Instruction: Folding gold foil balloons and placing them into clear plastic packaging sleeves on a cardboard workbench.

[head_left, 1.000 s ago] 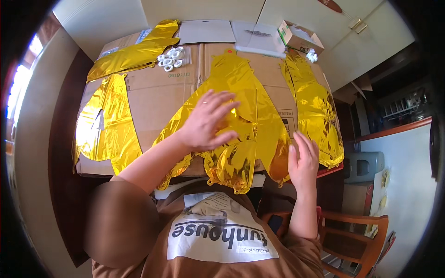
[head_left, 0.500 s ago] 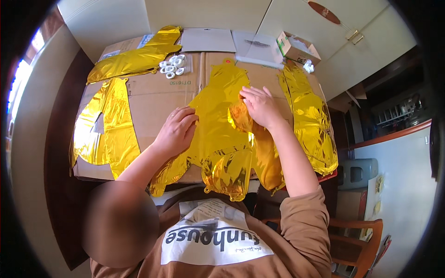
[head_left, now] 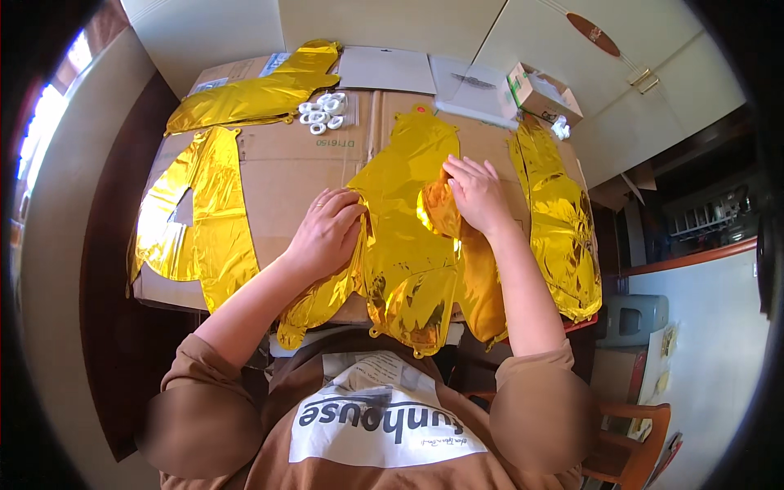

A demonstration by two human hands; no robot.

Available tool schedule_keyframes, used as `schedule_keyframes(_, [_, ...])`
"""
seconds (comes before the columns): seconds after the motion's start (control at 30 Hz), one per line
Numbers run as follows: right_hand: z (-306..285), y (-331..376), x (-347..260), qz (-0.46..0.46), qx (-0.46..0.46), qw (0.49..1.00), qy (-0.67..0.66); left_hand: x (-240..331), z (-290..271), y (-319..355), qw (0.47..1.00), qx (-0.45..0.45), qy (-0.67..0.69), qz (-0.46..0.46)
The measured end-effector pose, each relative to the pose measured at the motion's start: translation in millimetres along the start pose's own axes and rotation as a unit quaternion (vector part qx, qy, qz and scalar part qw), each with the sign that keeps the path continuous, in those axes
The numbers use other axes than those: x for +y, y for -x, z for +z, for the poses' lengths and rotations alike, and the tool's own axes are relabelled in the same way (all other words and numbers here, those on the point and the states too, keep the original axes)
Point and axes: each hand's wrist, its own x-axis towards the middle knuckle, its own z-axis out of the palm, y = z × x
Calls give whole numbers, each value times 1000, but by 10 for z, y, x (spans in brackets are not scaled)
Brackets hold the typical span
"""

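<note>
The gold foil sheet (head_left: 404, 175) lay between your left hand (head_left: 327, 233) and right hand (head_left: 480, 196), shiny and creased, its right flap curled up below your right fingers. Brown cardboard (head_left: 286, 184) spread beneath; white rings (head_left: 322, 113) sat beyond your left hand, a pale cabinet (head_left: 633, 122) beyond your right. Your left fingers pinched the sheet's left edge; your right, nearly straight, pinched the curled flap.

Your head-worn fisheye looks steeply down past your shirt (head_left: 273, 437), facing forward across the surface (head_left: 286, 184) toward a cabinet (head_left: 686, 57). Your left grip (head_left: 328, 233) and right grip (head_left: 480, 196) register near, about mid-frame.
</note>
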Motion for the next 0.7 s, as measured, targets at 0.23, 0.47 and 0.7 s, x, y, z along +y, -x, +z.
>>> schedule_keyframes(0.23, [-1,-41,0,-3,-2,1000,-7,0,-12,8,1000,-1,1,-1])
schedule_keyframes(0.47, [14,-51,1,-2,10,1000,-14,11,-57,13,999,-10,15,-41])
schedule_keyframes(0.7, [39,-65,39,-7,26,999,-25,98,-217,-263,999,-19,39,-3])
